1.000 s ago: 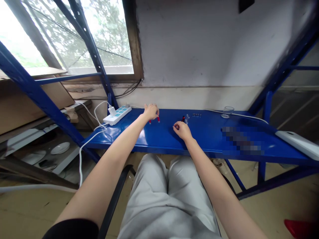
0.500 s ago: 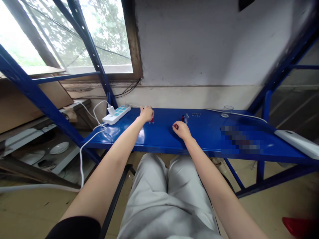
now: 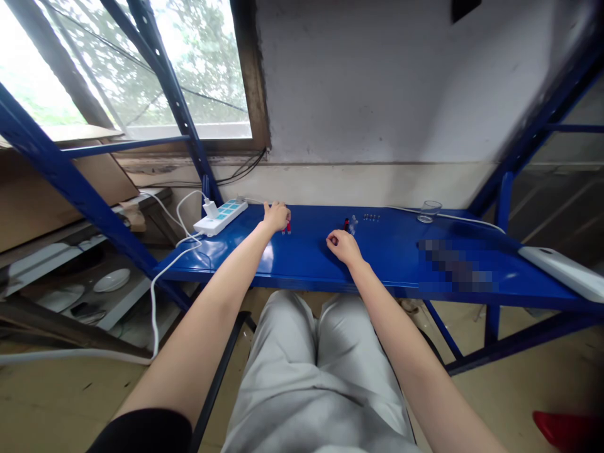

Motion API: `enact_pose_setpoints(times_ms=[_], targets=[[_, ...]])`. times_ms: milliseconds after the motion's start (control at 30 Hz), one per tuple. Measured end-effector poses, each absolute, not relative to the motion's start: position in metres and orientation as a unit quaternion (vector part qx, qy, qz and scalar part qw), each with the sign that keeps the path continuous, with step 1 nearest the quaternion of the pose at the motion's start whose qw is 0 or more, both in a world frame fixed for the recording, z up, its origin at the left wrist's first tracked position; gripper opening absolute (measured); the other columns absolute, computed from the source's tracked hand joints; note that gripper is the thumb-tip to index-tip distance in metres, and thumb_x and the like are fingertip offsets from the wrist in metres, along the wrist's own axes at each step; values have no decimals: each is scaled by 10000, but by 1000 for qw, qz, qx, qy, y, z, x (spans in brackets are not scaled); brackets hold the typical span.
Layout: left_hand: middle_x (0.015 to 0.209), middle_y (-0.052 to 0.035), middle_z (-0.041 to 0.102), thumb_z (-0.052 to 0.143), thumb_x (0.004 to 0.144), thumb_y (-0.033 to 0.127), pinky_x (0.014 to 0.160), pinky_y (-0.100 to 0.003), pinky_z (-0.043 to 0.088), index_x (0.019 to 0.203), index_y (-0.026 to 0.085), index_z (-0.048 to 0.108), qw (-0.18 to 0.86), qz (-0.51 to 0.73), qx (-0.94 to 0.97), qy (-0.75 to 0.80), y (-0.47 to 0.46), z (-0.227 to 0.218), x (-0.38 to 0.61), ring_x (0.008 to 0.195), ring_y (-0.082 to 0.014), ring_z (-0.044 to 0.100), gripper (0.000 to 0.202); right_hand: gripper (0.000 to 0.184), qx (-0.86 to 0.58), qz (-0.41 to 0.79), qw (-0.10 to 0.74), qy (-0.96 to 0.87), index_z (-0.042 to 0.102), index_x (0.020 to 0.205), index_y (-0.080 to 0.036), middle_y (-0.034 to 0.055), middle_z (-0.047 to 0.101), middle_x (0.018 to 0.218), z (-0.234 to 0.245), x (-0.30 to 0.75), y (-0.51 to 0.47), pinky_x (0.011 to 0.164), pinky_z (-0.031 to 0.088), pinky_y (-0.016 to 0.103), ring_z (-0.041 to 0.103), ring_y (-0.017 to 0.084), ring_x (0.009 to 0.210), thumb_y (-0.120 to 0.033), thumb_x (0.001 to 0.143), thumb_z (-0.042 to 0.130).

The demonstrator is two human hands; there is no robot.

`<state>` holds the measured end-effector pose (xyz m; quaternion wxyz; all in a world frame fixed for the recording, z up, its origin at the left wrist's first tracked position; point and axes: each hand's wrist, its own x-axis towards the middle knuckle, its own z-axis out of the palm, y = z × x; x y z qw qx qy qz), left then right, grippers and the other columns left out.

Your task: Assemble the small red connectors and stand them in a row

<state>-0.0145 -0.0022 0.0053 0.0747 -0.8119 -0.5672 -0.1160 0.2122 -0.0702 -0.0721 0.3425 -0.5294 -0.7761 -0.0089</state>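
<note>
Red pieces [image 3: 289, 228], two of them, sat side by side at the near edge of the left grip [image 3: 277, 217], its fingertips bunched down by the right-hand one; clamped on it or not, I couldn't tell! Across to the right grip [image 3: 343, 244]: fingers curled inward, contents hidden, closure impossible to call. Just beyond it on the bench [image 3: 302, 258], a black-and-red piece [image 3: 346, 223] showed up next to clear pieces [image 3: 353, 224].

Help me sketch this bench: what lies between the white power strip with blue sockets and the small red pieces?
The head view shows the left hand, by the red pieces, then glossy blue tabletop toward the power strip.
</note>
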Motion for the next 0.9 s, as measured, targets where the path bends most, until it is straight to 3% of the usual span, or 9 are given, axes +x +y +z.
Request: enact_pose_setpoints(times_ms=[567,767,900], targets=[[1090,-111,560,553,739,160,958,-554,181,841,188,672,89,-100,-805,-578,-3,6,-11,1092,-303,415,159,121,-535,19,373,-758,536,690,-194,25,547,657,-69,212,-73,594,333,249,500,154,666,-225,768,448],[1112,-111,559,534,770,181,972,-546,178,986,190,635,108,-120,-820,-549,-15,12,4,1102,-295,423,239,124,-688,16,448,-571,539,722,-188,37,575,687,-65,221,-75,591,325,266,489,164,642,-260,748,442],[1138,-106,553,456,824,204,979,-523,202,1099,189,574,110,-153,-853,-486,-32,10,31,1109,-273,428,300,170,-749,0,452,-484,563,768,-173,69,601,781,-64,229,-76,684,341,312,509,198,751,-256,760,416]])
